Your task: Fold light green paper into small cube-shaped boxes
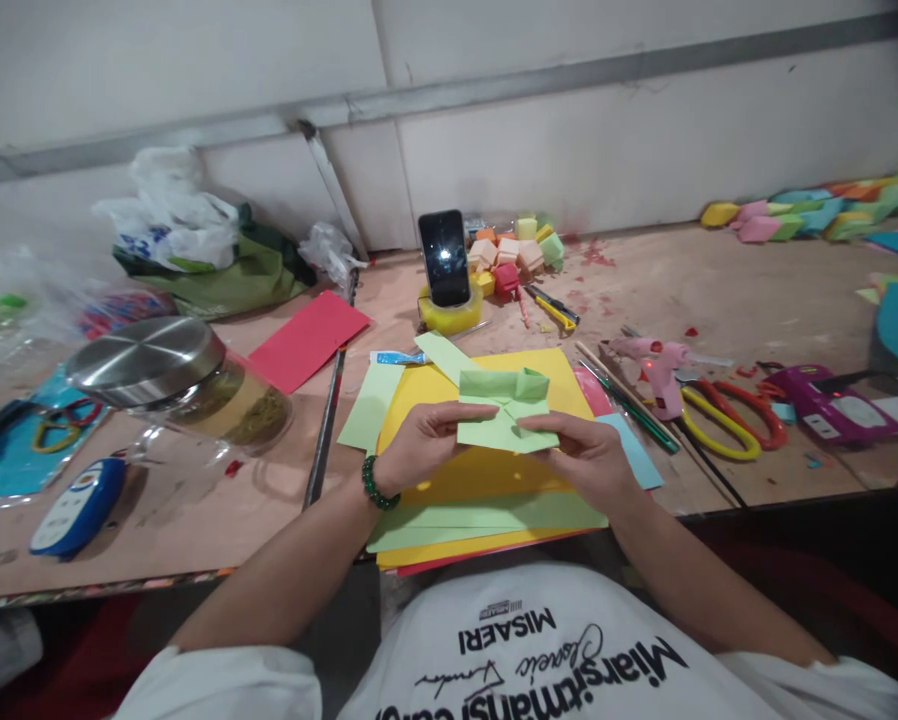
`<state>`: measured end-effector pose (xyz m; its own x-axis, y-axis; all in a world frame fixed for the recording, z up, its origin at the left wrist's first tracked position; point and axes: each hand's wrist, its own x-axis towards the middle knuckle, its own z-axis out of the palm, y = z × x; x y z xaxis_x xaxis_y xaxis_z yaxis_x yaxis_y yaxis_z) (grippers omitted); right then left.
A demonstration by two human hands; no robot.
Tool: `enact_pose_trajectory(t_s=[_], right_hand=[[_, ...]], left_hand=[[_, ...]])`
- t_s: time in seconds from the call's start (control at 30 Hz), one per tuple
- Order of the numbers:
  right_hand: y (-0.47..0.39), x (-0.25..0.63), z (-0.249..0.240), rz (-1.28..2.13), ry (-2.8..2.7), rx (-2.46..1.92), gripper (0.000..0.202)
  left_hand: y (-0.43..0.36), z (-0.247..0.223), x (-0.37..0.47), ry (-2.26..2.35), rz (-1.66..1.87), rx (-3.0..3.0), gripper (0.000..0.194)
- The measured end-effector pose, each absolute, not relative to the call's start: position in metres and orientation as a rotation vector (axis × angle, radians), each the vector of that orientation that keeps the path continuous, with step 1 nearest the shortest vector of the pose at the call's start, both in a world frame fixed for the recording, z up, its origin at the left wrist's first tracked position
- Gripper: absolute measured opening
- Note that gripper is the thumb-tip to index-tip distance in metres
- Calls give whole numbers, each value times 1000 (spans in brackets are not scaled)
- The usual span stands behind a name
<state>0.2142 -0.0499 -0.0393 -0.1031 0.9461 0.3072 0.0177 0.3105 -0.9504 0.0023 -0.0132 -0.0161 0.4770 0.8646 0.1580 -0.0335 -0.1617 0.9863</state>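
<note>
One wooden table [644,275] carries a stack of colored sheets [486,482] at its near edge. Lidded jar [231,405] sits left of stack. Left hand [419,440] and right hand [591,455] are above stack, thumbs and fingers pinching opposite sides of the green paper [503,432]. Glue gun [660,375] is right of stack, phone [444,258] beyond it. Green paper is over stack, partly folded, small flap raised at far right; looks mid-fold. Any further crease calls for steady pinches, aligned edges.
</note>
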Motion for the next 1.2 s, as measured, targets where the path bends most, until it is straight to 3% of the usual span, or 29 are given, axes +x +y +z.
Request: enact_pose_trajectory(t_s=[0.27,0.4,0.67,0.83,0.93,1.07,1.2], right_hand=[[-49,212,-35,992,-1380,-1033,4],[-49,206,-34,1106,-1207,-1033,24],[-55,199,-31,1038,-1230,-1078,38],[-55,203,-37,1010,-1274,-1054,32],[-54,206,-44,963,-1296,-1052,21],[-53,211,-48,891,-1341,-1034,12],[-55,215,-40,836,-1537,-983,22]], left_hand=[[-16,-15,3,882,905,1690,19],[-19,-14,8,859,947,1427,30],[-24,-10,16,903,872,1102,93],[-23,-6,13,893,859,1130,106],[-19,-5,7,886,779,1155,99],[-12,-8,1,814,718,1082,60],[-9,-15,0,805,703,1023,38]])
